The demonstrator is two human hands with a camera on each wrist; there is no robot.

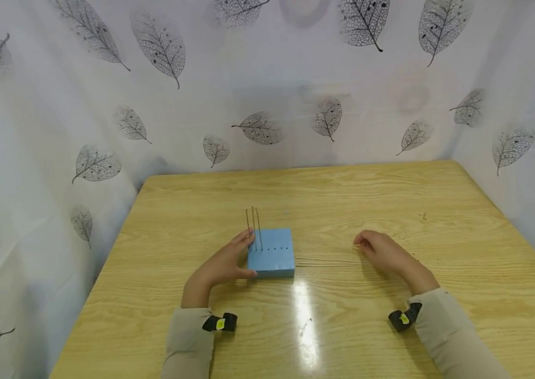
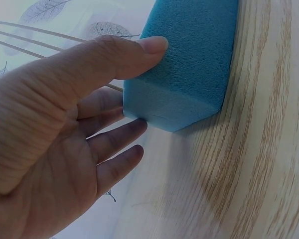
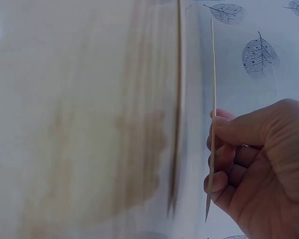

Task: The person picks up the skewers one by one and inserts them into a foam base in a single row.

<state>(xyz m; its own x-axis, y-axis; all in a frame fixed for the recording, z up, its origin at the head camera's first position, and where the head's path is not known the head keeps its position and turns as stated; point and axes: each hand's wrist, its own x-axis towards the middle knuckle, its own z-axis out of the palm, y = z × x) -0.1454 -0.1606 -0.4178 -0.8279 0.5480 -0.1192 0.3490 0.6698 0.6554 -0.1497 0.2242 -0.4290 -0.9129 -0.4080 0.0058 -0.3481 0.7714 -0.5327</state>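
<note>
At frame centre, we are bracing the blue foam block (image 1: 271, 253) with our left hand (image 1: 222, 266), thumb and straight fingers pressing its sides, while our right hand (image 1: 383, 252) is pinching a thin wooden skewer (image 3: 212, 114) right of centre. The foam could be sliding, or the three upright skewers (image 1: 253, 226) tipping, if we are pushing off-line. The loose skewers (image 1: 326, 261) on the wooden table (image 1: 343, 200) are barely showing.

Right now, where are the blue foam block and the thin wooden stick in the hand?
blue foam block (image 1: 272, 260): head view, top face.
thin wooden stick (image 3: 212, 74): right wrist view, upper shaft.
</note>
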